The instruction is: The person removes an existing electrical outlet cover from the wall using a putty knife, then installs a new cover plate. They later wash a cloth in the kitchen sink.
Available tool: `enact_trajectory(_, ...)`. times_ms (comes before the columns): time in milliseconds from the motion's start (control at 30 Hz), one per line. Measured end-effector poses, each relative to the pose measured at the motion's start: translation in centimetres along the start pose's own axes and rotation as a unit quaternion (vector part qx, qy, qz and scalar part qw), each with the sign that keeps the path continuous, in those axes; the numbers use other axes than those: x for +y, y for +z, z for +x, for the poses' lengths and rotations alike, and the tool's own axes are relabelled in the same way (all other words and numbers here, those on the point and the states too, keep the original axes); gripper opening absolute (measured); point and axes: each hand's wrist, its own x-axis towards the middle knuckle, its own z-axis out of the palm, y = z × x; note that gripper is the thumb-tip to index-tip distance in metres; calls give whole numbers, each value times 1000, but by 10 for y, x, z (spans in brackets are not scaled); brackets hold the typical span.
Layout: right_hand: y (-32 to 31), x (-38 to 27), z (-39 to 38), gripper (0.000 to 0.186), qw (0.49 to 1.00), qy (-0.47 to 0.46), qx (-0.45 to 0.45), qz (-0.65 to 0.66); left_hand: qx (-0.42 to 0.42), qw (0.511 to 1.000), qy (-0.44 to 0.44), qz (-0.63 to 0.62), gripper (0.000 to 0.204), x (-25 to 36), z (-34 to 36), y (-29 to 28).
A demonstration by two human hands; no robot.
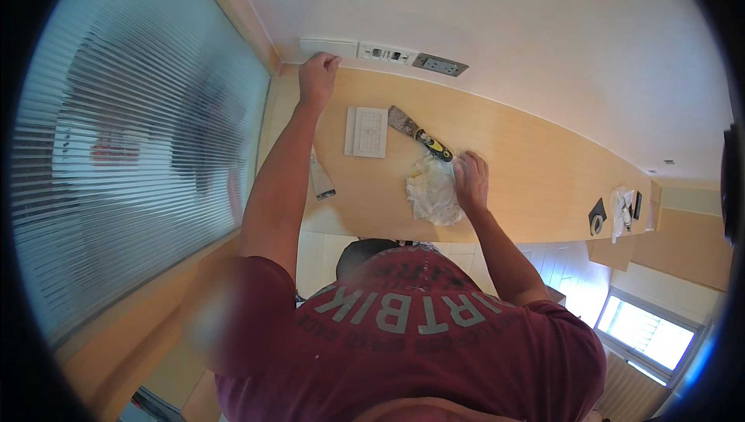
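The left hand (317,74) reaches to the far edge of the long pale wooden counter (535,181), its fingers curled together against the white blank cover plate (328,47) on the white wall (504,26); whether it grips anything I cannot tell. The right hand (471,181) lies spread, palm down, on a crumpled white rag (431,189) near the counter's front edge.

Just beside the rag, touching its far side, lies a putty knife with a black and yellow handle and a smeared steel blade (415,131). Between it and the left forearm sits a white rectangular plate with a fine grid face (366,131), flat on the wood. A small grey-white scrap (321,180) lies partly under the left forearm.

On the wall, to the right of the blank plate, follow a white switch panel (386,53) and a grey socket plate (440,65).

At the counter's right end, well apart, stand a black tape roll (597,218) and a white crumpled bag (621,208). The wood between is bare. A ribbed frosted glass pane (140,158) closes the left side.
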Motion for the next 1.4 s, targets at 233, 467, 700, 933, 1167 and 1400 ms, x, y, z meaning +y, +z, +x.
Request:
enact_trajectory(233,3,12,-16,41,1000,-6,1,-8,-10,998,-38,55,33,4,4,-12)
enact_trajectory(467,3,13,-14,40,1000,0,0,-20,-8,994,-7,105,32,-16,8,-7)
enact_trajectory(700,5,19,-16,40,999,-23,22,-23,32,996,-45,68,23,-5,-21,9)
enact_trajectory(933,9,24,-19,40,999,-10,26,-27,124,971,-200,-51,42,39,-14,-14)
enact_trajectory(1167,8,16,-15,40,999,-10,10,-36,282,920,-196,-189,65,8,21,26)
enact_trajectory(1400,6,19,-19,40,999,-22,20,-39,251,934,-83,-241,96,16,4,56)
